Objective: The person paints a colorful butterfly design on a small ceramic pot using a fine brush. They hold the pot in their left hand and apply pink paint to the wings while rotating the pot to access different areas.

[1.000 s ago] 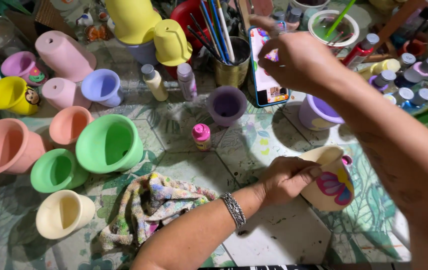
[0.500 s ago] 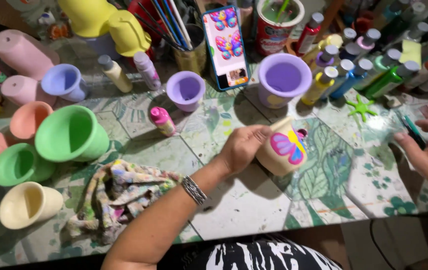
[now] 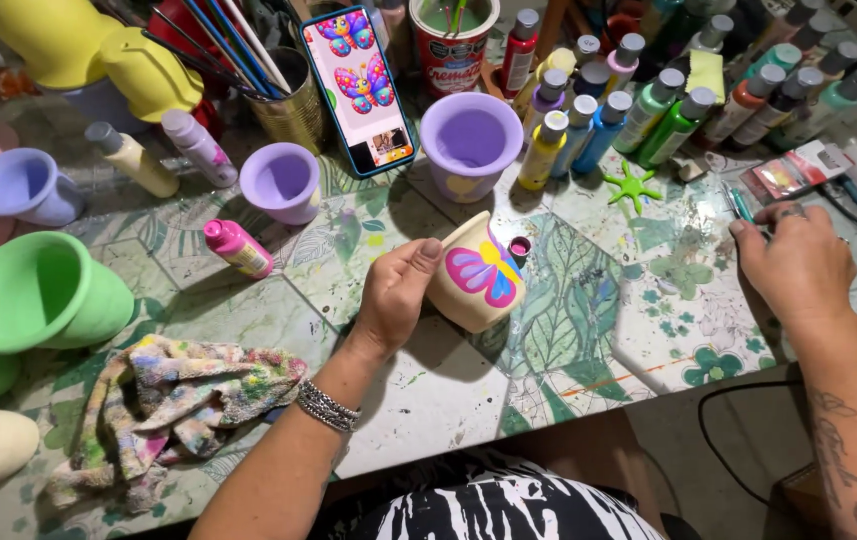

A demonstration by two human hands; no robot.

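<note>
My left hand grips a cream pot painted with a pink, purple and blue butterfly, tilted on its side just above the table. My right hand rests at the right side of the table, its fingertips on a thin teal-handled brush; whether it grips the brush is unclear. A small open magenta paint cap sits just behind the pot. A phone showing butterfly pictures leans against a tin of brushes.
Behind the pot stand two purple pots and a row of paint bottles. A pink bottle lies left of my hand. Green, cream and pink pots crowd the left edge, beside a paint-stained rag.
My right hand came down from the back of the table and out to the right, onto the brush. The left hand has kept hold of the butterfly pot.
</note>
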